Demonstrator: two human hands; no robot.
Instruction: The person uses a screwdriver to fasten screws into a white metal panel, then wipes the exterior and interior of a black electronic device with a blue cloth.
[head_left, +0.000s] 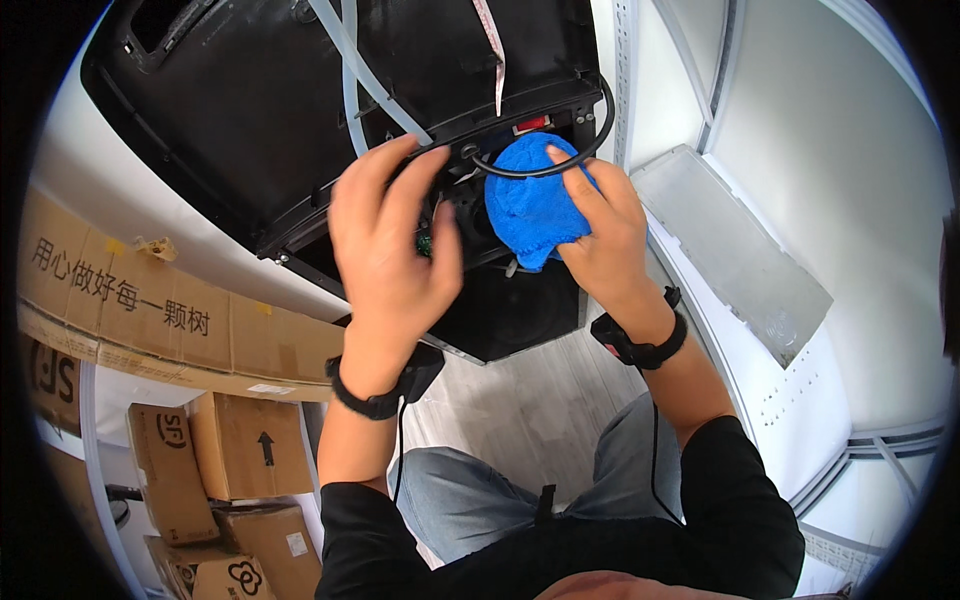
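A blue cloth (527, 205) is bunched in my right hand (612, 240), its thumb pressed on top. The cloth lies against the opened inside of a black machine (225, 115). A black cable (609, 105) loops over the cloth and past my right thumb. My left hand (388, 245) is open beside it, fingers curved and thumb apart. Its fingertips are close to the lower end of the pale translucent tubes (365, 75); whether they touch is hard to tell. A red part (532, 124) shows just above the cloth.
A printed pinkish strip (494, 55) hangs over the black panel. At the left are a long cardboard box (150, 300) and several smaller cartons (255, 445). A grey translucent panel (735, 250) leans at the right, by a white perforated frame (790, 385). Pale wood-look floor (500, 400) lies below.
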